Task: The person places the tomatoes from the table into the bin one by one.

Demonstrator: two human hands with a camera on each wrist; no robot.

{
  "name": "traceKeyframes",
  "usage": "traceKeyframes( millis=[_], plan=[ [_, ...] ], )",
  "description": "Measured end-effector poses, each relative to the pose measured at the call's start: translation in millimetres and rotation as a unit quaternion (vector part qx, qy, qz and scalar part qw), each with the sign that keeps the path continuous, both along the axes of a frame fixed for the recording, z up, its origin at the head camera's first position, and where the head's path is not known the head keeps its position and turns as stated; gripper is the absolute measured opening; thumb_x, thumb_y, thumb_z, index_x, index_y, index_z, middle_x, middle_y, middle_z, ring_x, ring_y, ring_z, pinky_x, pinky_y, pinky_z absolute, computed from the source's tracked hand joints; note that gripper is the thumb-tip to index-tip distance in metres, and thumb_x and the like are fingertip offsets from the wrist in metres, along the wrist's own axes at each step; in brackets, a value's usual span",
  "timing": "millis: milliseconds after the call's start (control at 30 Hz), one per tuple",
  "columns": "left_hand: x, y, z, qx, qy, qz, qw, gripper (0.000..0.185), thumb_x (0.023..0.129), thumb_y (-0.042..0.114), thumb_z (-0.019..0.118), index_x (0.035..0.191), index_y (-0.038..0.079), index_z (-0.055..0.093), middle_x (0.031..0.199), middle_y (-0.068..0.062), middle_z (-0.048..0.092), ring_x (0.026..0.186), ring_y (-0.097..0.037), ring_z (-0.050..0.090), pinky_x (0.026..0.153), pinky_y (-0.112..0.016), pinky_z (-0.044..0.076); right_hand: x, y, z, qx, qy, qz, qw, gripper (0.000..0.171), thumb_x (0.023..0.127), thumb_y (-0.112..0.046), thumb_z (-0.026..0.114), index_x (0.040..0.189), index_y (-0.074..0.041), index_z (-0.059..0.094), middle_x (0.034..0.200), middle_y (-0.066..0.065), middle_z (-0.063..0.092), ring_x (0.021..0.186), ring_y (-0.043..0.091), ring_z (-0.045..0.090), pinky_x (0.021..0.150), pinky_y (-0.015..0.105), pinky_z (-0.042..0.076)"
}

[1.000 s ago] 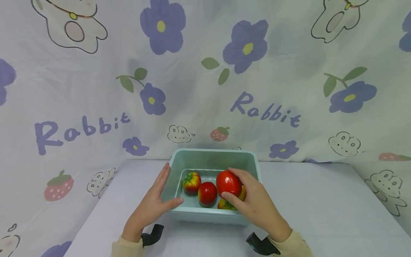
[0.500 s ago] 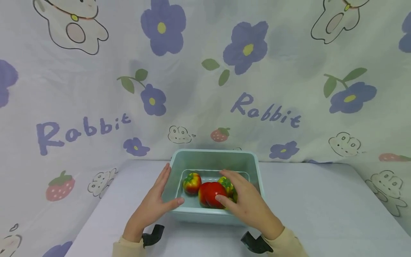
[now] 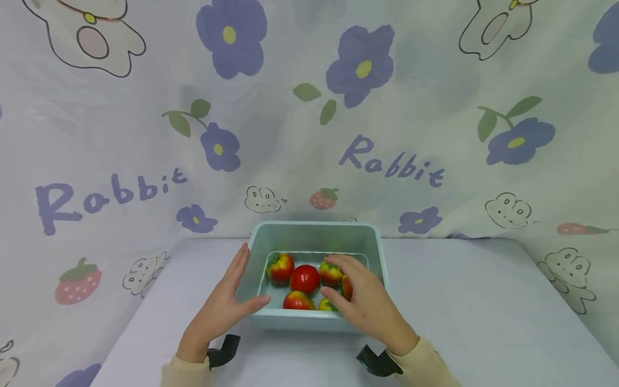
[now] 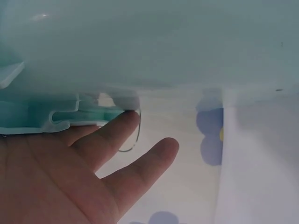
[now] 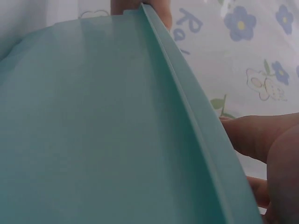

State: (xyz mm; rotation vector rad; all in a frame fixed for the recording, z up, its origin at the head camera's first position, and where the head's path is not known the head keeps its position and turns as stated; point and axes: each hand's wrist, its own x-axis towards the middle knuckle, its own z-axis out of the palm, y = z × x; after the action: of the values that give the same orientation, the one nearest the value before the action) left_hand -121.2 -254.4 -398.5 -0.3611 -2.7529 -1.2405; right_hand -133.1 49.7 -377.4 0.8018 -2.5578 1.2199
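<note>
Rabbit-print backdrop; right hand [image 3: 364, 302], fingers relaxed, has dropped the red tomato [image 3: 304, 278] into the tub [image 3: 314, 234]

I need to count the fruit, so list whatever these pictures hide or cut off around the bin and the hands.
- Head view: the right hand lies over the right part of the bin, hiding some fruit; a full count is impossible.
- Head view: whether those fingers grip a fruit is hidden.
- Left wrist view: the bin's wall fills the top; no fruit shows. The left hand is cut by the edge.
- Right wrist view: the bin's wall blocks the inside; only fingertips show.
</note>
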Motion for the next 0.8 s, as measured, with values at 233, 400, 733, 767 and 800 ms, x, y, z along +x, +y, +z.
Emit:
traceKeyframes(
  millis=[233, 400, 733, 767, 800],
  plan=[
    [2.3, -0.9, 0.6, -0.002, -0.010, 0.001, 0.9999, 0.105, 0.086, 0.042, 0.077, 0.162, 0.009, 0.012, 0.169, -0.008, 0.005, 0.151, -0.041, 0.014, 0.106, -0.071, 0.028, 1.9, -0.1, -3.7, -0.016, 0.014, 0.002, 1.000, 0.051, 0.090, -0.025, 0.077, 0.137, -0.015, 0.059, 0.138, -0.003, 0.059, 0.123, 0.017, 0.058, 0.101, 0.043, 0.051],
    [5.5, -0.3, -0.6, -0.014, -0.011, 0.004, 0.9998, 0.105, 0.087, 0.043, 0.075, 0.162, 0.007, 0.012, 0.169, -0.009, 0.005, 0.151, -0.041, 0.014, 0.107, -0.071, 0.027, 2.5, 2.6, -4.9, -0.045, 0.030, 0.009, 0.999, 0.046, 0.091, -0.023, 0.076, 0.134, -0.017, 0.061, 0.135, -0.005, 0.059, 0.118, 0.015, 0.060, 0.097, 0.043, 0.054],
    [6.6, -1.5, 9.0, -0.035, -0.006, 0.013, 0.9993, 0.096, 0.092, 0.039, 0.070, 0.162, 0.007, 0.014, 0.167, -0.017, 0.012, 0.149, -0.045, 0.018, 0.105, -0.073, 0.028, -10.4, 30.1, 6.3, -0.102, 0.089, -0.006, 0.991, 0.041, 0.090, -0.010, 0.076, 0.129, -0.010, 0.064, 0.128, 0.000, 0.064, 0.113, 0.017, 0.062, 0.092, 0.040, 0.056],
    [6.9, -2.2, 9.7, -0.034, -0.005, 0.013, 0.9993, 0.094, 0.093, 0.039, 0.069, 0.162, 0.007, 0.014, 0.167, -0.018, 0.013, 0.149, -0.046, 0.019, 0.105, -0.073, 0.028, -13.1, 35.3, 7.2, -0.099, 0.092, -0.012, 0.991, 0.041, 0.089, -0.009, 0.076, 0.128, -0.009, 0.064, 0.127, 0.001, 0.064, 0.114, 0.017, 0.062, 0.092, 0.041, 0.056],
    [7.5, -3.3, 10.7, -0.031, -0.004, 0.013, 0.9994, 0.092, 0.094, 0.039, 0.067, 0.162, 0.007, 0.014, 0.166, -0.018, 0.014, 0.148, -0.047, 0.021, 0.104, -0.073, 0.030, -15.8, 40.8, 8.0, -0.092, 0.095, -0.020, 0.991, 0.041, 0.089, -0.009, 0.076, 0.128, -0.008, 0.064, 0.127, 0.002, 0.064, 0.114, 0.018, 0.062, 0.092, 0.041, 0.056]
  ],
)
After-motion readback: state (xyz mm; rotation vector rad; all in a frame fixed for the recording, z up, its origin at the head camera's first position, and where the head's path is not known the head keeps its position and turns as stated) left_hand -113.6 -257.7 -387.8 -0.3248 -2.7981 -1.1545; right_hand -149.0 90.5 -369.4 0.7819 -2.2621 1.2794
